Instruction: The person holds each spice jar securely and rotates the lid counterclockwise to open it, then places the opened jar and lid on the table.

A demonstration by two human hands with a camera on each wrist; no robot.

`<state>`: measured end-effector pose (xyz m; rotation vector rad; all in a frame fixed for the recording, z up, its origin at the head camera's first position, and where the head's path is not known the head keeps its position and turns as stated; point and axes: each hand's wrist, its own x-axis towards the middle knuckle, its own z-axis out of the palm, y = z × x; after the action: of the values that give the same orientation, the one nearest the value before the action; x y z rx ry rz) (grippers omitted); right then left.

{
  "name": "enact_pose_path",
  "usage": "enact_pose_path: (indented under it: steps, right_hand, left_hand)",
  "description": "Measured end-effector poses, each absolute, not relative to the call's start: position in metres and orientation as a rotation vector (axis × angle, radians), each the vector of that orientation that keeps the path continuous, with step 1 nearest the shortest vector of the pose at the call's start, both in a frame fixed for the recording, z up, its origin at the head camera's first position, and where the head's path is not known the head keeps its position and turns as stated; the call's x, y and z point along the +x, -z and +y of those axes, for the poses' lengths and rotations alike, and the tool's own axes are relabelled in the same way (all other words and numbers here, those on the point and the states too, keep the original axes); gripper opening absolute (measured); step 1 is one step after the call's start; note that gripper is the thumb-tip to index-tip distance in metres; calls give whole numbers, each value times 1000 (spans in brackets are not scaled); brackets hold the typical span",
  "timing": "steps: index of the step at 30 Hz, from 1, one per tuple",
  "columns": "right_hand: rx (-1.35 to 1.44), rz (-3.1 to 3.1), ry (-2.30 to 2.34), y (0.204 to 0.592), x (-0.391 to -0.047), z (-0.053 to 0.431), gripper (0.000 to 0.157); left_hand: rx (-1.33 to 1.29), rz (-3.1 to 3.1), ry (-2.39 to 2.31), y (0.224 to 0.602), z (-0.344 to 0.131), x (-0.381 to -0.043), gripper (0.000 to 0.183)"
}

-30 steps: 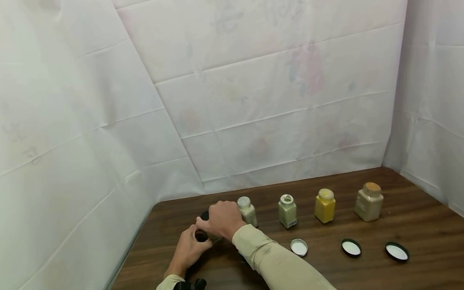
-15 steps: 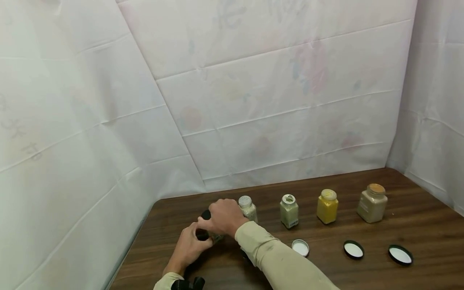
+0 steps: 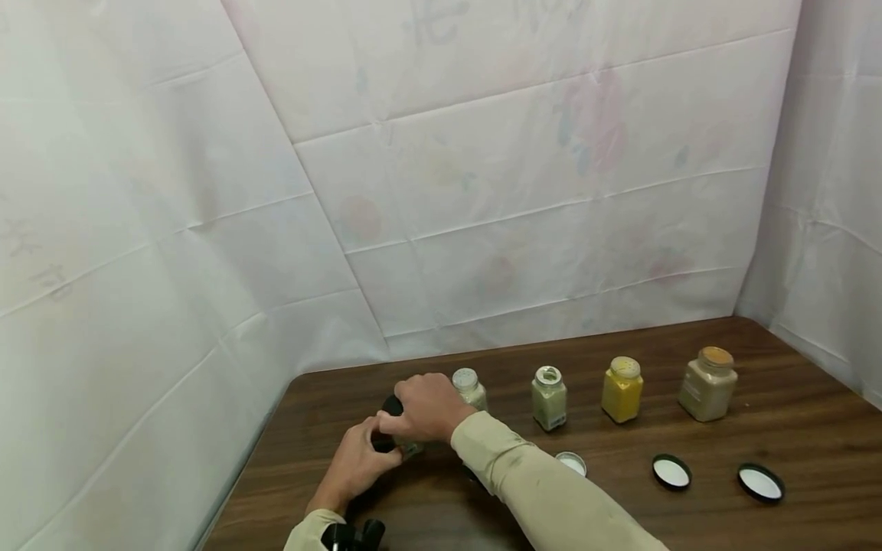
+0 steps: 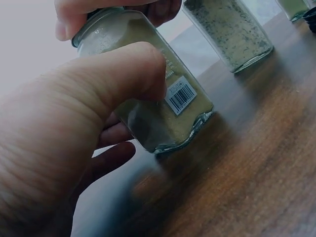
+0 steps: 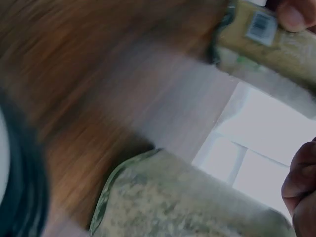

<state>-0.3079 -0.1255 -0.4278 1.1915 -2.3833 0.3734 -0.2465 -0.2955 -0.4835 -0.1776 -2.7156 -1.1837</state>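
Note:
My left hand (image 3: 361, 459) holds a square glass jar (image 4: 153, 121) of yellowish-tan powder with a barcode label, thumb across its side. Above it, my right hand (image 3: 430, 405) grips the jar's black lid (image 3: 393, 405) from over the top; most of the lid is hidden by the fingers. The jar's base is at the tabletop, though I cannot tell whether it touches. Just to the right is a lidless jar of speckled pale-green contents (image 3: 472, 389), which looms close in the right wrist view.
Further right are three open jars: pale green (image 3: 549, 398), yellow (image 3: 622, 392) and beige with an orange top (image 3: 707, 385). In front lie a silvery lid (image 3: 572, 462) and two black-rimmed lids (image 3: 671, 472), (image 3: 761, 483) with white insides. White sheeting (image 3: 517, 191) walls the wooden table (image 3: 427, 497).
Both hands keep to the same jar. The right hand has shifted and turned slightly at the lid, its forearm now partly covering the silvery lid. The head view has moved a little.

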Motion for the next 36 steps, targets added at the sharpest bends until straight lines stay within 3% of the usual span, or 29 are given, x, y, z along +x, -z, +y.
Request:
enact_pose_path:
  steps: [12,25,30,36]
  right_hand:
    - [979,-2545,-515,433,-289,-123,50]
    - [791,-2656,-835,435,-274,-120,58]
    - [765,-2662,-963,434,-270,-118,52]
    - [763,-2619,-1069,437,-266,-116,56]
  left_hand:
    - [-292,-2658,1452,484,-300,-243,23]
    - [-276,-2657,1655,485,-314,-242,47]
    - [-235,-2664,1638,486,-313,-242,47]
    - [-231,-2660,1622,485,-311,-240,48]
